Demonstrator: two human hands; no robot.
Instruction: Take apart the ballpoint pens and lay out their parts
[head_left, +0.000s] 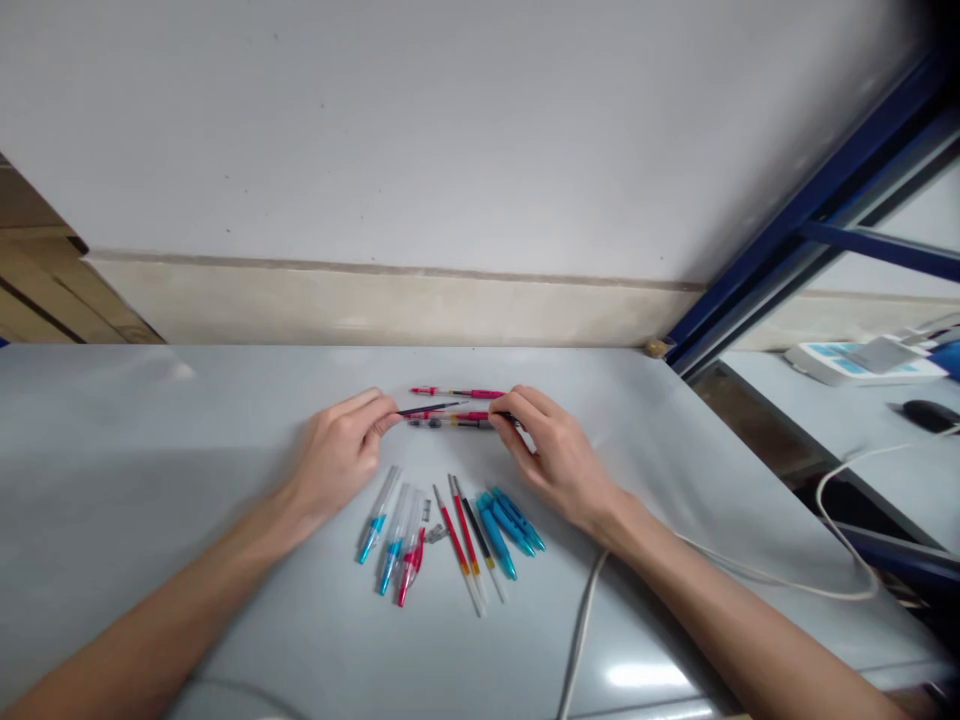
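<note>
My left hand [346,440] is closed in a pinch on a thin black pen refill [426,409], its tip pointing right. Opposite it, my right hand [551,450] is also closed, fingertips around a small dark piece [507,415] that is mostly hidden. Between and behind the hands lie pens with red parts, one of them a red pen [450,392], and a black pen [450,424]. Nearer me are clear barrels with blue ends [394,545] and a clear barrel with a red end [409,572]. Beside them rest red refills [454,535], a black refill [480,535] and several blue pen barrels [504,525].
Small clear and grey bits [435,534] lie among the pen parts. A white cable [589,620] crosses the grey table [187,430] at right. A wall stands behind, with a blue metal frame [795,210] at right and cardboard [60,280] at left.
</note>
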